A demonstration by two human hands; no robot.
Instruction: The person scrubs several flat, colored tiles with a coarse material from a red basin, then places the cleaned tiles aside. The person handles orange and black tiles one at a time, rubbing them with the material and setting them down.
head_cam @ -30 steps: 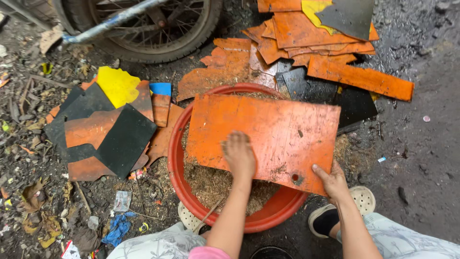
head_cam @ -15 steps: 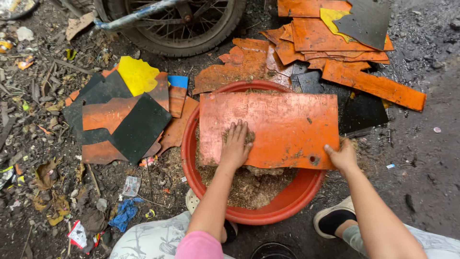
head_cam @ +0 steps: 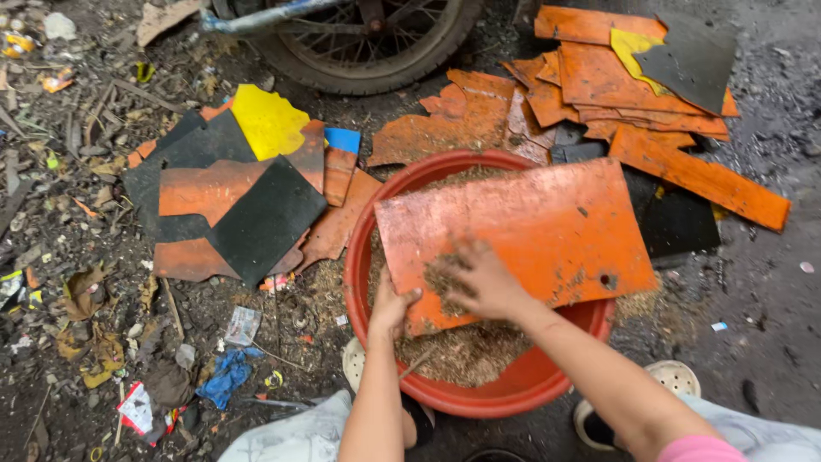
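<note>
Both hands on orange sheet [head_cam: 522, 235] | left hand [head_cam: 392, 306] fingers grip edge | right hand [head_cam: 483, 278] flat (blurred)

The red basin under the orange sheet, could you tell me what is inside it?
The red basin holds brownish, sawdust-like grit, visible near its front rim. The orange sheet, held by the left hand and right hand, covers the rest, so that part cannot be seen.

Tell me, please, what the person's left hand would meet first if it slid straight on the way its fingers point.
The left hand grips the near left corner of the orange sheet over the red basin. Pointing up and slightly right, it would probably run along the sheet's left edge first, though depth is unclear.
</note>
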